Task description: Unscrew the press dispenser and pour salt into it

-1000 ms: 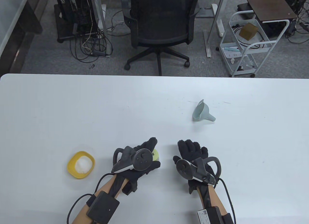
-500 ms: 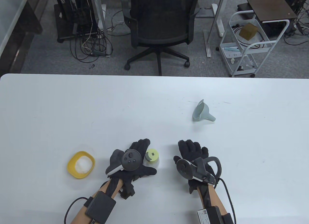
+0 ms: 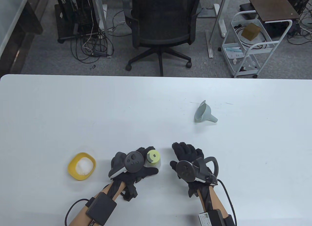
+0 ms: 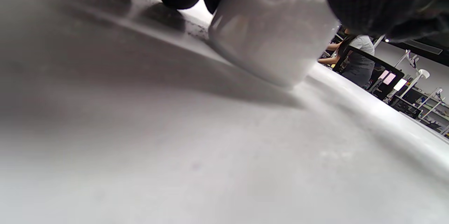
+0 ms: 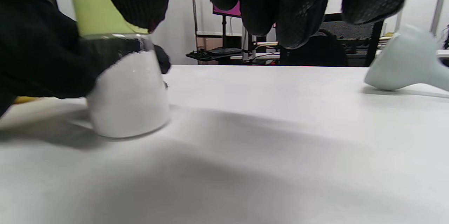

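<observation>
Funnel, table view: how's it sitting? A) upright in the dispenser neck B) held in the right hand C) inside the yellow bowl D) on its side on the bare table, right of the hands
D: the funnel lies tipped on its side on the table, away from both hands and untouched.

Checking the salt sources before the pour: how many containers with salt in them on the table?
2. The yellow bowl of salt at the table's left, apart from both hands; and the dispenser, partly filled with white grains, gripped by the left hand. The funnel looks empty.
</observation>
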The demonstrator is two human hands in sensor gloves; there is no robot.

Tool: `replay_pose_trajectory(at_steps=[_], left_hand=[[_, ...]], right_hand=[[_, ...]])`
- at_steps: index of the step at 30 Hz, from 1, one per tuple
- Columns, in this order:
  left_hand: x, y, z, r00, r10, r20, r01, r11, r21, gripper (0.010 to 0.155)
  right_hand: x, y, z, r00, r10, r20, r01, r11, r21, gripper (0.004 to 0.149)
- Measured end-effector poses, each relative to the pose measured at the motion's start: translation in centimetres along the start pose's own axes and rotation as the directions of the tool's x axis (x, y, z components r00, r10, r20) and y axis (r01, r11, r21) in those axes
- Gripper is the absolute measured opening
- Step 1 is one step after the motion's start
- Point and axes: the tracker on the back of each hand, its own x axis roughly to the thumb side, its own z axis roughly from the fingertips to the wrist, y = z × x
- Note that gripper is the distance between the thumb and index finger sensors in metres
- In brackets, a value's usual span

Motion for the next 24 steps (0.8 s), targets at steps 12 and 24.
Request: replay_pose_trajectory(at_steps=[12, 24], left_hand=[[-0.1, 0.0, -0.1, 1.0, 0.007, -0.004, -0.008, 1.0, -0.01, 0.1], [-0.1, -0.1, -0.2, 1.0, -0.001, -0.01, 0.001, 1.0, -0.01, 0.1]], right_hand=[[4.8, 0.3, -2.9, 0.999, 0.03, 0.012, -0.03, 0.999, -0.018, 0.106], [5.5, 1.7, -4.1, 0.994, 0.044, -0.104, -0.059, 0.987, -0.152, 0.086]])
